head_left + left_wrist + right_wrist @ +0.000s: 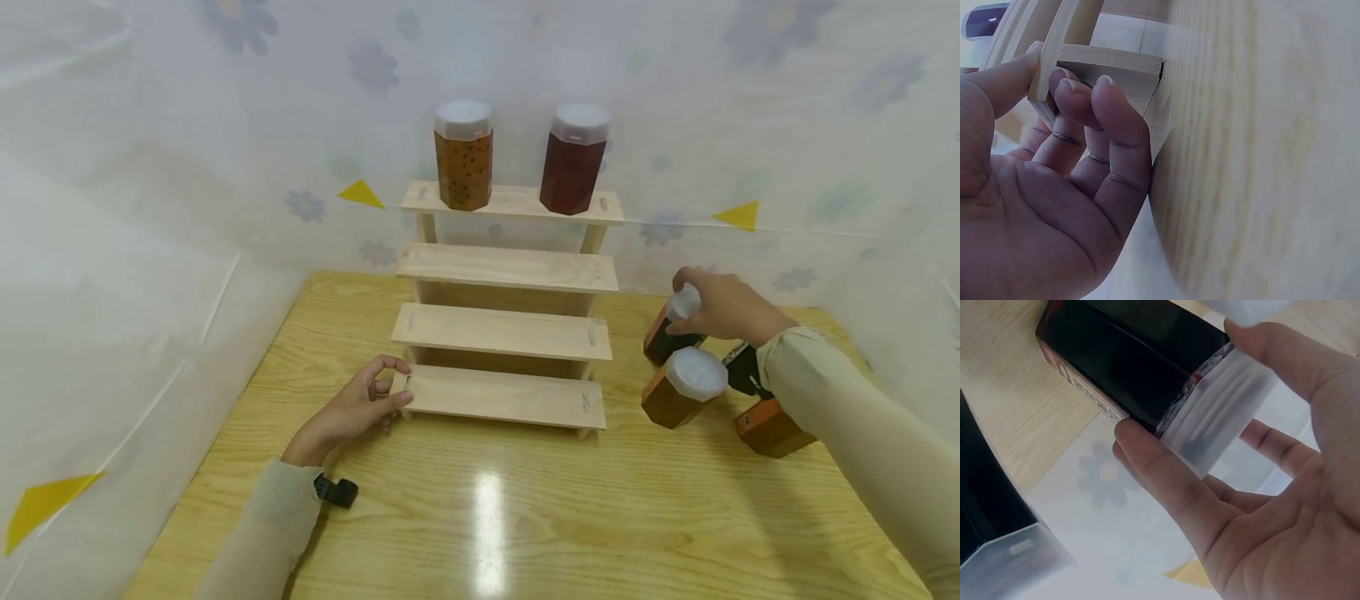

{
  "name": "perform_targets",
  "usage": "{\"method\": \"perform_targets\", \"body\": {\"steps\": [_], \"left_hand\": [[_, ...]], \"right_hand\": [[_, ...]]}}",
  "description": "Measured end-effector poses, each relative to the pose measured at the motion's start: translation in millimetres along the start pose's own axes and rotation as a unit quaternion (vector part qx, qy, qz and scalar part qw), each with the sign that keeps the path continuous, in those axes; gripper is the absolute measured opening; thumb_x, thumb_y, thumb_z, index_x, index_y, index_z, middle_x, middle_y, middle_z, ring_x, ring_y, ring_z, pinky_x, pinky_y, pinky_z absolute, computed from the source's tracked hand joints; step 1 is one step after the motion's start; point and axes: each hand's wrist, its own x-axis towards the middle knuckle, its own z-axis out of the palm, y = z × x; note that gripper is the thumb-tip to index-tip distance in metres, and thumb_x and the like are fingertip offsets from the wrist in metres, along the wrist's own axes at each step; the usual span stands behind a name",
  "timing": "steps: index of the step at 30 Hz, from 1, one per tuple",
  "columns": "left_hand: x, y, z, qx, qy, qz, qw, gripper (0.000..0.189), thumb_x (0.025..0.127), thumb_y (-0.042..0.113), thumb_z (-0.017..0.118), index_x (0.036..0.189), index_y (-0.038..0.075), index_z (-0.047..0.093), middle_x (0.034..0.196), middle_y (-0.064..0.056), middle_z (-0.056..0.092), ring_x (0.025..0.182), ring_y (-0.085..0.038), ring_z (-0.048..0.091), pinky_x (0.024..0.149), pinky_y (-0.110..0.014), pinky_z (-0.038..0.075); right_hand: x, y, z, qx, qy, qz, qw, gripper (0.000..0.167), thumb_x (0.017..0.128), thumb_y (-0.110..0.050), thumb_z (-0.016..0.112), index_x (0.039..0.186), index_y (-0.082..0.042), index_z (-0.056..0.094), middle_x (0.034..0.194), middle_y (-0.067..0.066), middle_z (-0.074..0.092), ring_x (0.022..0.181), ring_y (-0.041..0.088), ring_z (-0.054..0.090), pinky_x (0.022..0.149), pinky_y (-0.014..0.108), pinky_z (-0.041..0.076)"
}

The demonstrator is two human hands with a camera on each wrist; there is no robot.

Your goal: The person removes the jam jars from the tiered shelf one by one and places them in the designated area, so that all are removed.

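A wooden four-step display rack [502, 332] stands on the table. My left hand [360, 406] grips the left end of its lowest step, thumb on the board; in the left wrist view the curled fingers [1124, 134] lie by the step's end and support. At the right, my right hand [727, 307] holds a dark jar [660, 342] around its white lid. The right wrist view shows thumb and finger on opposite sides of that dark jar [1135, 359]. An orange-brown jar with a white lid [678, 392] stands just in front of it.
On the rack's top step stand a speckled amber jar [465, 167] and a dark red jar [573, 171]. Another dark jar [742, 369] and an orange jar [772, 427] are partly hidden by my right sleeve. A flower-patterned sheet [675, 125] hangs behind the table.
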Motion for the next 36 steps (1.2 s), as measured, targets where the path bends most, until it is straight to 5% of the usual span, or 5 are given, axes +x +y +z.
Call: {"method": "perform_targets", "body": {"steps": [27, 33, 36], "left_hand": [[-0.6, 0.4, 3.0, 0.011, 0.002, 0.000, 0.9999, 0.040, 0.106, 0.014, 0.063, 0.140, 0.008, 0.042, 0.073, -0.006, 0.050, 0.059, -0.018, 0.047, 0.057, -0.030, 0.048], [-2.1, 1.5, 2.9, 0.013, 0.004, -0.003, 0.9999, 0.039, 0.106, 0.015, 0.062, 0.140, 0.009, 0.042, 0.075, -0.008, 0.052, 0.059, -0.019, 0.047, 0.057, -0.031, 0.049], [-2.4, 1.9, 2.2, 0.014, 0.008, -0.005, 0.9999, 0.040, 0.106, 0.016, 0.062, 0.140, 0.010, 0.042, 0.075, -0.008, 0.051, 0.060, -0.020, 0.046, 0.058, -0.031, 0.049]], "right_hand": [[-2.4, 2.2, 4.3, 0.008, -0.030, 0.033, 0.9990, 0.078, 0.086, -0.049, 0.084, 0.132, 0.002, 0.047, 0.109, 0.029, 0.063, 0.077, 0.033, 0.062, 0.061, 0.043, 0.049], [-3.7, -0.1, 0.6, 0.027, -0.043, 0.042, 0.9978, 0.097, 0.089, -0.054, 0.079, 0.154, -0.001, 0.030, 0.109, 0.033, 0.064, 0.068, 0.027, 0.062, 0.058, 0.042, 0.051], [-4.1, -2.3, -5.2, 0.038, -0.038, 0.048, 0.9974, 0.105, 0.091, -0.059, 0.075, 0.161, -0.003, 0.021, 0.122, 0.040, 0.058, 0.066, 0.029, 0.063, 0.057, 0.044, 0.053]]}}
